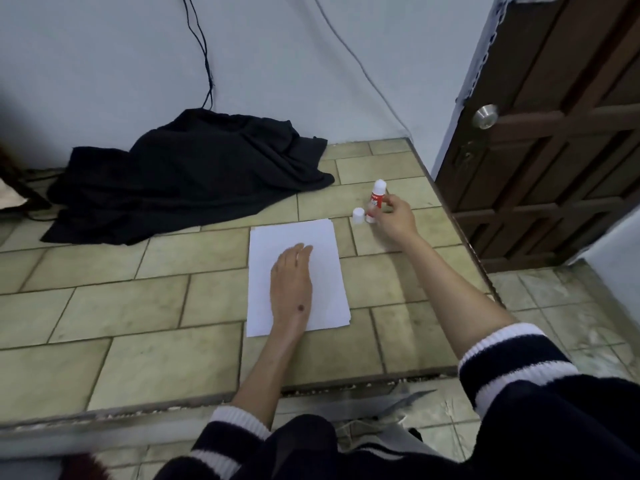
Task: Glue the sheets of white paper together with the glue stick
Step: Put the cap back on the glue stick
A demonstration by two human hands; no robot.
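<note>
Pressing flat, left hand [291, 282] on white paper sheets [322, 244]; right hand [394, 216] seemingly pinching upright glue stick [375, 199] beside its cap [358, 215] on the tiled tabletop [138, 306].

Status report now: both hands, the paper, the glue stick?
Left hand flat on paper stack. Right hand gripping upright glue stick, cap beside it. Black cloth lies apart from paper.
</note>
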